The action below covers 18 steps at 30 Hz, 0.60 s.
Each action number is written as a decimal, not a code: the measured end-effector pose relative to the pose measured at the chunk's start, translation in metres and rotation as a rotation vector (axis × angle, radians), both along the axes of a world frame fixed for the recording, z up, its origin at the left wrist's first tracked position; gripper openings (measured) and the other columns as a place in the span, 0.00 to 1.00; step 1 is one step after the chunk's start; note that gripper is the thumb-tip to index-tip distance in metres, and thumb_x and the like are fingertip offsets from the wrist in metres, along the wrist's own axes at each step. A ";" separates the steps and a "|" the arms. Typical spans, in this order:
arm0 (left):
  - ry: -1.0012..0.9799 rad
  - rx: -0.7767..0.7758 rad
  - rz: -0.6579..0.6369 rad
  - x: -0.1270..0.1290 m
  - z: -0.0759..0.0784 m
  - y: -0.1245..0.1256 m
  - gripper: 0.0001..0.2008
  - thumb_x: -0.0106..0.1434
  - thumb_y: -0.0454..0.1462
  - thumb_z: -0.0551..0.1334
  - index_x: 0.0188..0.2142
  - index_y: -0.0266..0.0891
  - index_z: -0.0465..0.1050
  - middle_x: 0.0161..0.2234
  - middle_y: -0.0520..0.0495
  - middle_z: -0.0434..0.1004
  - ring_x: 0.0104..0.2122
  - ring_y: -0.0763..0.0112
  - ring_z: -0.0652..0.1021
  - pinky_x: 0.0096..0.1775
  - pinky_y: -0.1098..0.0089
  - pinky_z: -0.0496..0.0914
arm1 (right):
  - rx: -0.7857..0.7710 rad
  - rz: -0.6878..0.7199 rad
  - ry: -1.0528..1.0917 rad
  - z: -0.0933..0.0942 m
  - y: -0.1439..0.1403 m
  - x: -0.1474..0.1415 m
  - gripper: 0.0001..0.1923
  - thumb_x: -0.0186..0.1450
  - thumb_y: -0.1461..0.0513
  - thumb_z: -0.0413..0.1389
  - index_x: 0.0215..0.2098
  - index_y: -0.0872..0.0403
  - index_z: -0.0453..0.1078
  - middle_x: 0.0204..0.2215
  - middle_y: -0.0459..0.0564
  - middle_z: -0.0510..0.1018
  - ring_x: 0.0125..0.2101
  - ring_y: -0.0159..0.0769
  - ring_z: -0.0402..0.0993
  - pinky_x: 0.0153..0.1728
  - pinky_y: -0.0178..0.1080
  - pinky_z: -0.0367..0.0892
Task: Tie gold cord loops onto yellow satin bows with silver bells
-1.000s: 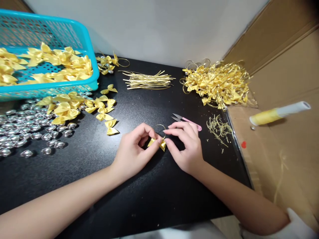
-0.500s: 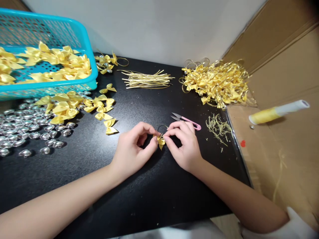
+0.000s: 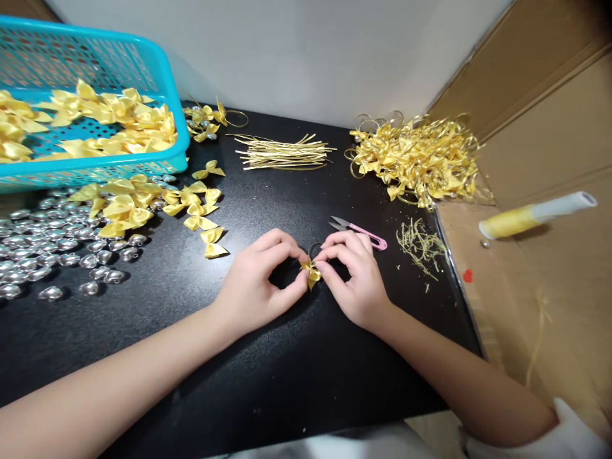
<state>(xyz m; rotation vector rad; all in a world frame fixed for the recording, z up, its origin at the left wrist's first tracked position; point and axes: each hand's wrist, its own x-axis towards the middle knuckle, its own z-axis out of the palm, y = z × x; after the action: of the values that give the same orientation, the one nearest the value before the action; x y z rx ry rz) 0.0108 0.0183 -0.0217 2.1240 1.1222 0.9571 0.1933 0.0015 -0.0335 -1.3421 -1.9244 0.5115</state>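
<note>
Between my fingertips, over the black table, is a small yellow ribbon bow (image 3: 312, 276) with a thin loop of cord rising behind it. My left hand (image 3: 261, 280) pinches the bow's left side between thumb and forefinger. From the other side, my right hand (image 3: 352, 275) is pinched at the base of the loop, close against the bow. Fingertips hide the spot where loop and bow meet. Just beyond my right hand lie pink-handled thread snips (image 3: 361, 232), blades pointing left.
A turquoise basket (image 3: 178, 127) of yellow bows stands at back left, silver beads (image 3: 62, 245) and loose bows (image 3: 127, 207) before it. Gold ties (image 3: 287, 153) lie at the back, looped bows (image 3: 421, 159) heaped to their right. Cord scraps (image 3: 419, 245) and a yellow-white roll (image 3: 535, 215) are at right.
My left fingers have shifted slightly right, closer to my right fingertips. The bow has turned a little and moved slightly right. Both hands still pinch.
</note>
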 end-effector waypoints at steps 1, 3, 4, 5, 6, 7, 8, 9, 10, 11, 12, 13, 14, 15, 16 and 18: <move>0.014 0.012 -0.010 0.000 0.000 0.000 0.02 0.59 0.33 0.64 0.33 0.38 0.75 0.33 0.48 0.74 0.33 0.71 0.75 0.36 0.71 0.70 | 0.005 -0.001 -0.001 0.000 0.000 0.000 0.04 0.66 0.65 0.56 0.33 0.52 0.72 0.36 0.47 0.74 0.42 0.38 0.66 0.48 0.46 0.62; 0.035 0.022 -0.015 0.001 -0.001 0.000 0.03 0.60 0.33 0.64 0.34 0.38 0.75 0.34 0.47 0.73 0.35 0.69 0.76 0.38 0.69 0.71 | 0.012 -0.005 -0.003 -0.001 0.000 0.000 0.04 0.65 0.65 0.57 0.33 0.52 0.72 0.36 0.47 0.74 0.41 0.38 0.67 0.48 0.46 0.63; 0.041 0.022 -0.010 0.001 -0.001 0.000 0.03 0.60 0.34 0.64 0.34 0.38 0.76 0.34 0.47 0.73 0.35 0.69 0.76 0.38 0.69 0.71 | 0.015 -0.007 -0.005 -0.001 0.000 0.000 0.04 0.65 0.65 0.57 0.33 0.52 0.72 0.36 0.47 0.74 0.41 0.38 0.67 0.48 0.46 0.63; 0.045 0.019 -0.002 0.001 -0.002 0.001 0.03 0.60 0.34 0.63 0.34 0.38 0.76 0.34 0.47 0.73 0.35 0.69 0.76 0.38 0.69 0.71 | 0.017 -0.010 -0.009 -0.001 0.000 0.000 0.04 0.66 0.65 0.57 0.33 0.51 0.73 0.36 0.47 0.74 0.41 0.38 0.67 0.48 0.46 0.63; 0.049 0.015 0.007 0.001 -0.002 0.001 0.03 0.60 0.34 0.63 0.33 0.38 0.77 0.34 0.47 0.73 0.35 0.69 0.76 0.38 0.68 0.71 | 0.019 -0.013 -0.012 -0.002 0.000 0.000 0.04 0.66 0.65 0.57 0.33 0.51 0.73 0.36 0.47 0.74 0.41 0.39 0.67 0.48 0.46 0.63; 0.054 0.006 0.014 0.001 -0.003 0.001 0.04 0.60 0.34 0.63 0.33 0.38 0.77 0.34 0.47 0.73 0.35 0.68 0.76 0.38 0.68 0.71 | 0.020 -0.016 -0.016 -0.002 0.000 0.001 0.05 0.66 0.65 0.57 0.33 0.51 0.73 0.36 0.47 0.74 0.41 0.39 0.67 0.48 0.46 0.63; 0.059 -0.002 0.020 0.001 -0.003 0.001 0.04 0.61 0.34 0.63 0.32 0.38 0.77 0.34 0.47 0.73 0.35 0.68 0.76 0.38 0.68 0.71 | 0.022 -0.018 -0.020 -0.002 0.000 0.001 0.05 0.66 0.65 0.57 0.33 0.51 0.73 0.36 0.47 0.74 0.41 0.39 0.67 0.48 0.46 0.63; 0.066 -0.012 0.024 0.002 -0.003 0.001 0.05 0.61 0.34 0.62 0.32 0.37 0.77 0.34 0.47 0.73 0.35 0.68 0.76 0.38 0.68 0.71 | 0.024 -0.019 -0.024 -0.002 0.000 0.001 0.05 0.66 0.65 0.57 0.33 0.51 0.73 0.36 0.47 0.74 0.41 0.39 0.67 0.48 0.46 0.63; 0.070 -0.020 0.026 0.002 -0.003 0.001 0.05 0.61 0.34 0.62 0.32 0.37 0.78 0.34 0.47 0.73 0.36 0.68 0.76 0.38 0.68 0.70 | 0.026 -0.019 -0.028 -0.002 0.000 0.001 0.05 0.66 0.64 0.57 0.33 0.51 0.73 0.36 0.47 0.74 0.41 0.39 0.67 0.48 0.46 0.63; 0.071 -0.030 0.026 0.002 -0.003 0.001 0.05 0.62 0.34 0.62 0.32 0.37 0.78 0.35 0.47 0.73 0.36 0.68 0.76 0.38 0.68 0.70 | 0.028 -0.020 -0.030 -0.003 0.000 0.001 0.04 0.66 0.65 0.57 0.32 0.51 0.73 0.36 0.47 0.74 0.41 0.39 0.67 0.48 0.46 0.63; 0.070 -0.039 0.025 0.002 -0.002 0.001 0.05 0.62 0.34 0.62 0.32 0.37 0.78 0.35 0.47 0.73 0.36 0.68 0.76 0.39 0.67 0.70 | 0.030 -0.019 -0.031 -0.003 0.000 0.001 0.04 0.66 0.65 0.58 0.32 0.51 0.74 0.36 0.47 0.74 0.41 0.39 0.67 0.48 0.46 0.63; 0.068 -0.048 0.024 0.002 -0.002 0.002 0.05 0.61 0.34 0.62 0.32 0.37 0.78 0.35 0.47 0.73 0.36 0.68 0.76 0.39 0.67 0.70 | 0.034 -0.017 -0.029 -0.003 0.000 0.001 0.04 0.65 0.65 0.58 0.32 0.51 0.74 0.36 0.47 0.74 0.41 0.38 0.67 0.48 0.46 0.63; 0.064 -0.057 0.022 0.002 -0.002 0.002 0.05 0.61 0.34 0.63 0.32 0.37 0.79 0.35 0.47 0.73 0.36 0.68 0.76 0.39 0.67 0.70 | 0.039 -0.015 -0.026 -0.003 0.000 0.001 0.04 0.65 0.65 0.58 0.33 0.51 0.74 0.36 0.47 0.74 0.41 0.38 0.67 0.48 0.46 0.63; 0.063 -0.067 0.022 0.002 -0.002 0.002 0.05 0.61 0.34 0.63 0.32 0.38 0.79 0.35 0.46 0.73 0.36 0.68 0.76 0.39 0.67 0.70 | 0.044 -0.012 -0.021 -0.003 0.001 0.001 0.04 0.65 0.65 0.58 0.33 0.52 0.74 0.36 0.47 0.74 0.41 0.38 0.67 0.48 0.46 0.63; 0.063 -0.076 0.021 0.002 -0.002 0.002 0.05 0.61 0.34 0.63 0.32 0.38 0.79 0.35 0.46 0.73 0.37 0.67 0.76 0.39 0.66 0.70 | 0.049 -0.011 -0.017 -0.004 0.001 0.001 0.04 0.65 0.65 0.59 0.32 0.52 0.74 0.35 0.47 0.74 0.41 0.38 0.67 0.48 0.46 0.63; 0.068 -0.089 0.017 0.002 -0.001 0.004 0.05 0.61 0.35 0.63 0.32 0.38 0.79 0.36 0.46 0.73 0.38 0.66 0.76 0.41 0.65 0.70 | 0.052 -0.011 -0.012 -0.004 0.001 0.001 0.04 0.65 0.65 0.59 0.32 0.52 0.75 0.35 0.48 0.74 0.40 0.38 0.67 0.47 0.46 0.64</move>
<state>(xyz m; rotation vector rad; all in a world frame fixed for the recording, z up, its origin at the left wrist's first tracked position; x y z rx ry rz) 0.0131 0.0222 -0.0232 2.0923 1.1955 0.8331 0.1947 0.0025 -0.0373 -1.3250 -1.9259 0.4451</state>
